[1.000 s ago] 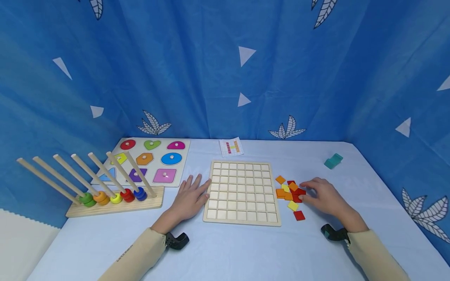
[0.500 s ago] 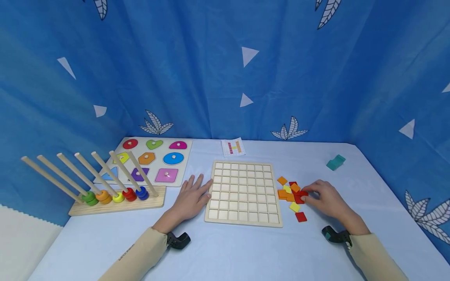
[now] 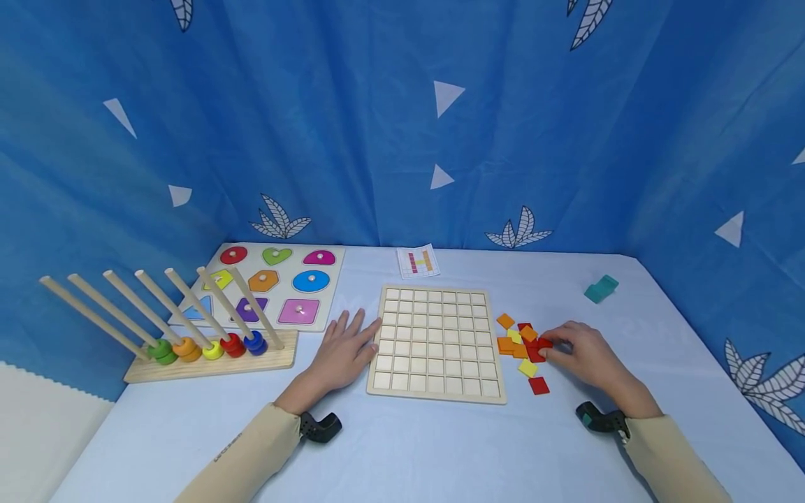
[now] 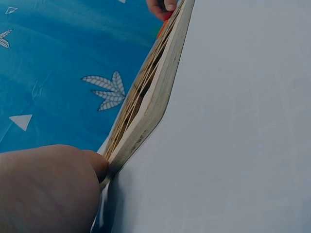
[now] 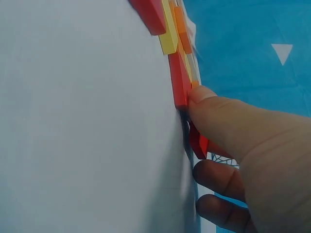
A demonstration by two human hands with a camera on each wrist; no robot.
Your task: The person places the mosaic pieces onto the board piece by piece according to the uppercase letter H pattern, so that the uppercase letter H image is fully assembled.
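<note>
A square wooden grid board [image 3: 438, 343] lies in the middle of the table. Along its left edge rests my left hand [image 3: 342, 356], palm down with fingers spread, fingertips touching the frame; the left wrist view shows the board's edge [image 4: 153, 104] beside the thumb. To the right of the board is a loose pile of square tiles: orange [image 3: 506, 346], yellow [image 3: 527, 368] and red [image 3: 539, 385]. My right hand [image 3: 581, 356] is at the pile's right side, pinching a red tile [image 5: 198, 141] between thumb and index finger. That tile is tilted, and the fingers partly hide it.
A small pattern card [image 3: 418, 263] lies behind the board. On the left stand a wooden peg rack [image 3: 214, 363] with coloured rings and a shape puzzle board [image 3: 286, 269]. Teal pieces [image 3: 601, 288] lie at the back right. A blue curtain [image 3: 352, 126] hangs behind the table.
The right thumb and index finger have closed in on a red tile at the pile's right edge. The left hand stays in place; the head view has shifted slightly.
</note>
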